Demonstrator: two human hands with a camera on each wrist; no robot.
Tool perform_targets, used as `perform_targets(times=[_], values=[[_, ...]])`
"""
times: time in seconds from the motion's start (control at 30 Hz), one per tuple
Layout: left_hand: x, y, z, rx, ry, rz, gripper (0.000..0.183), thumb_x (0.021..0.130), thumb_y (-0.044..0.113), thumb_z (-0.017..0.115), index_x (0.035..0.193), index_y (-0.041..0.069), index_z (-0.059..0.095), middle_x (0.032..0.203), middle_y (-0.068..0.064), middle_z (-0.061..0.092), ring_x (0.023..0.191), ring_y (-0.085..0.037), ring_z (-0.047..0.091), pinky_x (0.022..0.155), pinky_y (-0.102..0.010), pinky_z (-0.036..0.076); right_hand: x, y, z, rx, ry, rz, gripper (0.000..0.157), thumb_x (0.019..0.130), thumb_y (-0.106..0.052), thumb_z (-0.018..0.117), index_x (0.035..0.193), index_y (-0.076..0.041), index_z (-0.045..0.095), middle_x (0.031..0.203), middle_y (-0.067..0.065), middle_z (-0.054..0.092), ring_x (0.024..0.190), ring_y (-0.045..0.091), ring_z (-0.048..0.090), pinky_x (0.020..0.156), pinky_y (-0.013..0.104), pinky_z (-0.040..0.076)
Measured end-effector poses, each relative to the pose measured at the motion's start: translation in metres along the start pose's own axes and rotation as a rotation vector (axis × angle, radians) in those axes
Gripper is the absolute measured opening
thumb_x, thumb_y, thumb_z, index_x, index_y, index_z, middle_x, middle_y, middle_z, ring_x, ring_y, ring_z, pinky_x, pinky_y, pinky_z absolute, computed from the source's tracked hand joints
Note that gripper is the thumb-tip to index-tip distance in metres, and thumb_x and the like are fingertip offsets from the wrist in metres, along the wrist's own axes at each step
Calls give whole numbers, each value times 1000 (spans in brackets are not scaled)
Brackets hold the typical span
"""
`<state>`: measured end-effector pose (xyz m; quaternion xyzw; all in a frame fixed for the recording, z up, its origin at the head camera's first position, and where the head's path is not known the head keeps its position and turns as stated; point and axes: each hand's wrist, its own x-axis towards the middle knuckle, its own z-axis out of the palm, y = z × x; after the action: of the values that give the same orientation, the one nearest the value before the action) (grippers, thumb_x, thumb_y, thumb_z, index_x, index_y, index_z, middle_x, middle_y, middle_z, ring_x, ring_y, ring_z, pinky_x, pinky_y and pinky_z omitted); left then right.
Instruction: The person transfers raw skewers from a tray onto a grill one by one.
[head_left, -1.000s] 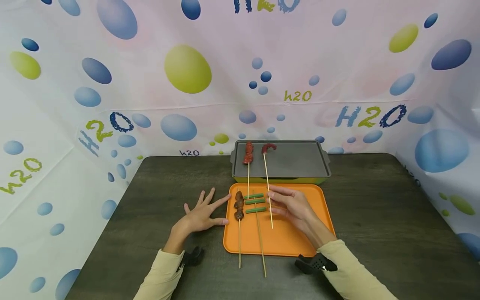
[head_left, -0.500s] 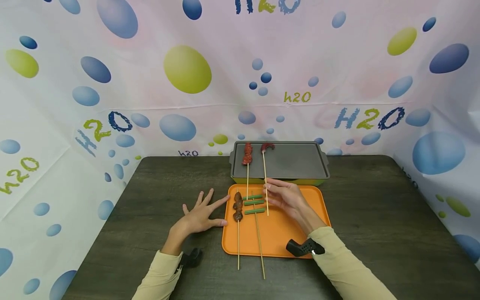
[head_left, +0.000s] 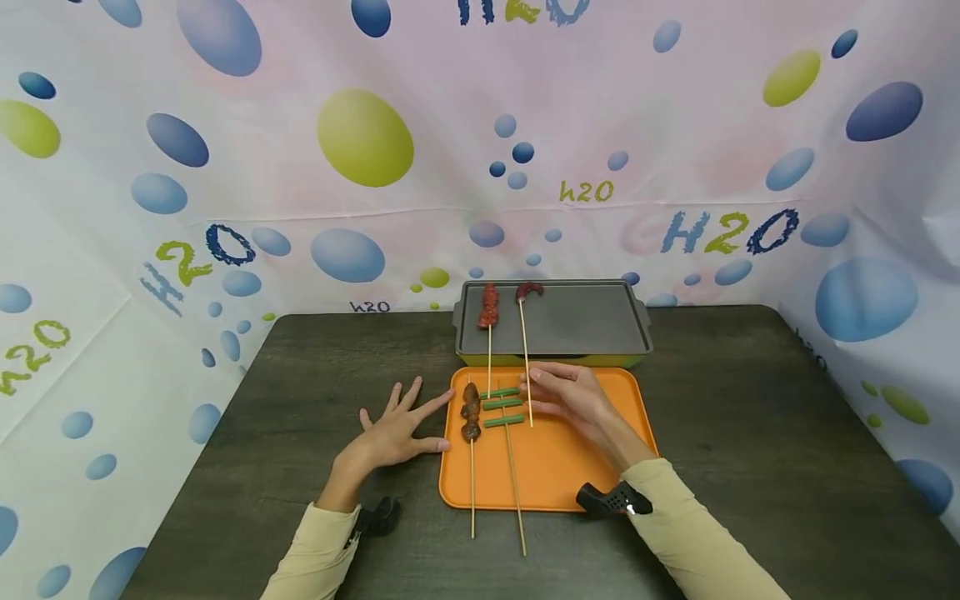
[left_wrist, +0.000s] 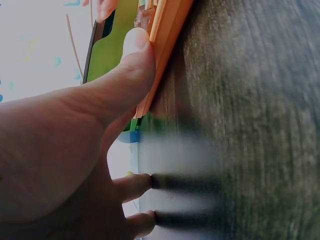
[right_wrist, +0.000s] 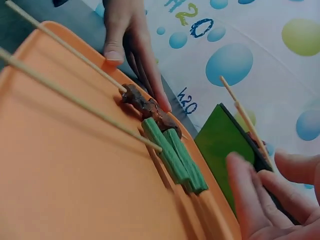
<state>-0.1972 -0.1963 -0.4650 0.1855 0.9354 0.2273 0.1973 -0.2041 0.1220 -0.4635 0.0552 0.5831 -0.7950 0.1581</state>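
Observation:
My right hand (head_left: pixel 573 400) pinches the thin wooden stick of a skewer with a curled dark red piece (head_left: pixel 528 290). That piece is over the left part of the grey griddle pan (head_left: pixel 585 321); contact cannot be told. With fingers spread, my left hand (head_left: pixel 390 437) touches the left rim of the orange tray (head_left: pixel 570 492) with its index finger and thumb. On the tray lie a skewer of brown chunks (head_left: pixel 471 412) and a skewer of green pieces (right_wrist: pixel 167 155), their sticks jutting past the near rim. A red meat skewer (head_left: pixel 488 308) lies on the pan, left of the held one.
The pan, green outside (left_wrist: pixel 112 47), stands directly behind the tray. A dark wood-look table (head_left: pixel 750 433) extends to both sides. Behind it hangs a printed cloth (head_left: pixel 420 167) with blue and green dots.
My right hand has shifted a little forward and left, and the near end of the held stick has moved away from me. The left hand stays at the tray's rim.

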Motion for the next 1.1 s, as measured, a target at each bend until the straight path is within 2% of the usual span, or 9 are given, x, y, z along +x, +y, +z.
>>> perform_targets(times=[0.2,0.33,0.53,0.7,0.9,1.1], values=[[-1,0,-2,3,5,-10,80,94,52,70,163,34,32,171,-20,2,153,-50,-8,97,-90,-7,-26,-3,-11,-66,-41,-51,53,106,-17,61,149,10,45,131,22,66,114,30,70,91,45,57],[-1,1,-1,6,0,-11,81,94,53,69,163,34,32,171,-20,1,153,-50,-8,97,-89,-8,-49,-5,-23,-100,-71,-48,59,105,-17,63,152,10,40,137,25,61,120,34,66,95,50,54],[0,1,0,9,-4,-4,80,95,52,68,163,33,31,171,-20,2,153,-50,-8,98,-89,-8,-87,2,-37,-145,-157,6,67,105,-21,62,157,7,30,146,28,52,126,37,62,98,50,53],[1,1,0,6,-10,-4,81,95,53,69,163,32,31,171,-20,1,153,-51,-9,98,-89,-8,-110,18,-34,-153,-281,83,66,106,-20,60,159,6,29,142,26,57,122,35,64,94,46,56],[3,4,0,13,-10,11,83,94,56,67,164,32,30,171,-21,0,153,-51,-8,98,-89,-8,-124,38,-24,-74,-377,176,67,106,-19,60,159,6,26,139,24,60,115,37,68,87,47,59],[1,2,1,10,-13,-8,80,95,54,67,163,34,31,171,-20,1,153,-50,-9,98,-89,-8,-123,50,-14,51,-403,244,68,106,-16,58,160,5,23,146,24,55,119,42,65,91,50,57]])
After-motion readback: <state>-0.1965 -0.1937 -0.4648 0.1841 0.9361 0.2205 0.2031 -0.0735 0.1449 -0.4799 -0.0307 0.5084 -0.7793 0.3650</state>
